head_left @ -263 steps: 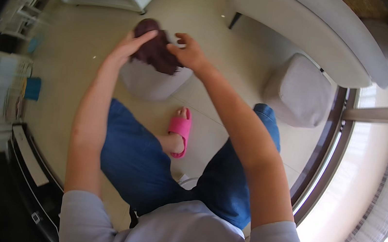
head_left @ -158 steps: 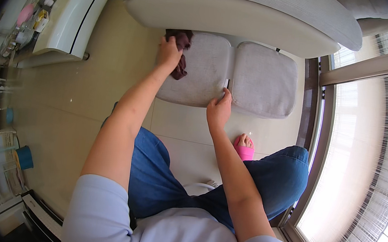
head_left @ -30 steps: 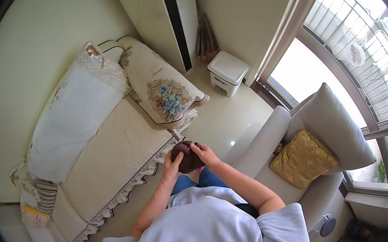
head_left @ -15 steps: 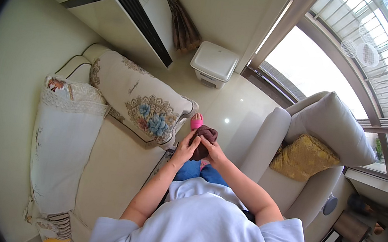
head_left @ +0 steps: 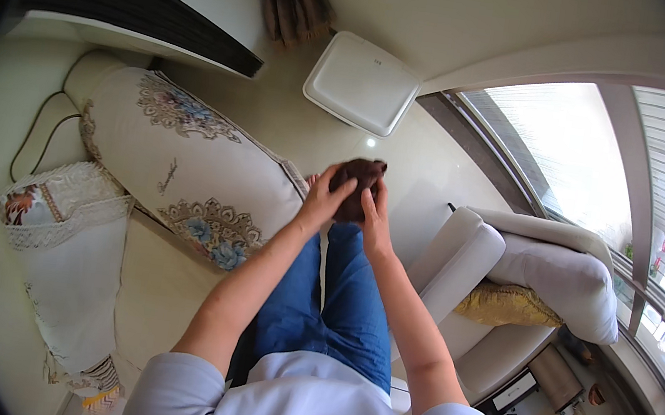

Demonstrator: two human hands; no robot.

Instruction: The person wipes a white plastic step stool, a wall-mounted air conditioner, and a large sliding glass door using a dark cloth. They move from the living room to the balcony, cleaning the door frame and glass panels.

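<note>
Nearer the white bin (head_left: 363,84) than before, both hands (head_left: 322,204) (head_left: 377,223) clasp brown cloth (head_left: 361,178).

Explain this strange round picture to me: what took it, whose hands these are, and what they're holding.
No machine is at work here: these are a person's own bare hands. The camera is worn on that person's head and looks down, so the picture's left is their left. Its fisheye lens bends straight edges near the rim.

The left hand and right hand hold a bunched brown cloth between them, in the air. Beyond them, a white lidded bin stands on the pale floor. At left is a cream couch with floral fabric; at right, a grey sofa bears a grey cushion and a gold cushion.
</note>
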